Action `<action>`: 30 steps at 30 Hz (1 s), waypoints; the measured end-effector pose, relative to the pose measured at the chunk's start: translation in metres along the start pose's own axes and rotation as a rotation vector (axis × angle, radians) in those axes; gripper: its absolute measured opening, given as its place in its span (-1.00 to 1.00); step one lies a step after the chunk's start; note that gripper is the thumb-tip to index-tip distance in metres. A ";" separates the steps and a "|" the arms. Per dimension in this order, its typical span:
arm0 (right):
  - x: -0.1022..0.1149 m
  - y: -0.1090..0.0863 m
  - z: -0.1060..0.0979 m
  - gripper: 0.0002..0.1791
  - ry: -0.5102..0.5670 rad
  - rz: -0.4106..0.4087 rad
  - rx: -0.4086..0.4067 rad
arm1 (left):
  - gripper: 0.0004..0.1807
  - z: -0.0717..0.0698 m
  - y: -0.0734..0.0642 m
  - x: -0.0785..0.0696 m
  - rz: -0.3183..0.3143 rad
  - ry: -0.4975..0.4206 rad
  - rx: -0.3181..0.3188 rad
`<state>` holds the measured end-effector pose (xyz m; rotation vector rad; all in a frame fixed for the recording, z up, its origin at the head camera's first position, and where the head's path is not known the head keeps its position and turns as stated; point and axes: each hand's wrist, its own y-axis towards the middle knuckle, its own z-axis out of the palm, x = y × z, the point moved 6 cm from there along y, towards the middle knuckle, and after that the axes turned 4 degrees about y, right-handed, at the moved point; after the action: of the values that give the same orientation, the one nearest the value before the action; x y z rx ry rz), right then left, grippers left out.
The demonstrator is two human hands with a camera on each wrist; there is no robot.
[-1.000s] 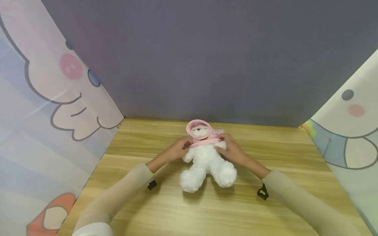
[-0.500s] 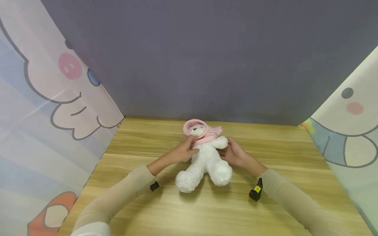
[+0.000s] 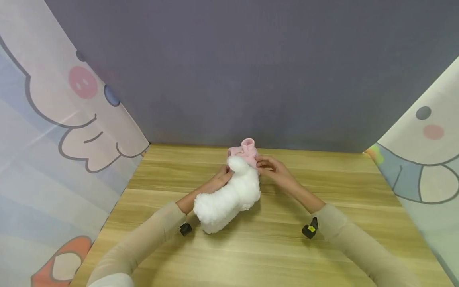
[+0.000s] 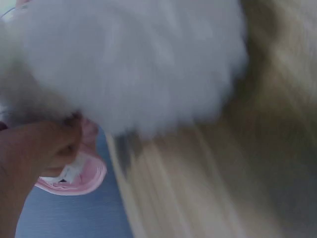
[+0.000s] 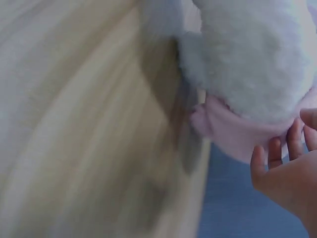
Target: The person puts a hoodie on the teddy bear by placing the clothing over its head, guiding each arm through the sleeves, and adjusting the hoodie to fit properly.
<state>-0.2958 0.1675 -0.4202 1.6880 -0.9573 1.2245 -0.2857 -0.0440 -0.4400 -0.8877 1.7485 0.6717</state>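
Plush toy (image 3: 218, 207), white, on its side on the wood-grain tabletop (image 3: 340, 191); feet toward the person, head end near the far edge. Pink garment (image 3: 247, 151) at that end, one sleeve upright. Edges: grey panel (image 3: 229, 71) behind; printed cloth at either side, left (image 3: 46, 99) and right (image 3: 437, 159). Room: wood surface extends widely left, right and nearward of the toy. Left hand (image 3: 218, 181): at the toy's left flank, fingers curled, gripping the toy, partly hidden. Right hand (image 3: 277, 173): opposite side, thumb and fingers pinching the garment's hem.
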 end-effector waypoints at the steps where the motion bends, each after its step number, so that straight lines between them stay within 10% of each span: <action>1: 0.004 0.002 0.001 -0.56 -0.050 -0.015 -0.006 | -0.39 0.001 0.000 0.002 0.026 -0.025 0.015; 10: 0.025 0.027 0.013 -0.66 -0.353 -0.109 0.035 | -0.49 0.024 0.005 0.042 -0.134 -0.602 0.052; 13: 0.023 0.031 0.021 -0.70 -0.443 -0.143 0.061 | -0.45 0.016 0.005 0.049 -0.118 -0.607 0.053; 17: 0.020 0.026 0.025 -0.61 -0.477 -0.133 0.073 | -0.40 -0.012 -0.003 0.054 -0.131 -0.486 -0.009; 23: 0.013 0.019 0.013 -0.40 -0.656 -0.022 0.104 | -0.48 -0.072 -0.024 0.028 -0.111 -0.234 -0.327; 26: 0.012 0.026 0.011 -0.35 -0.709 0.007 0.119 | -0.49 -0.086 -0.023 -0.005 -0.002 0.057 -0.352; 30: 0.018 0.041 0.022 -0.31 -0.717 0.012 0.114 | -0.48 -0.074 -0.006 -0.040 0.153 0.660 -0.226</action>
<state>-0.3217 0.1294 -0.3995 2.2745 -1.3247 0.6754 -0.3120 -0.0957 -0.3784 -1.2352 2.3756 0.7360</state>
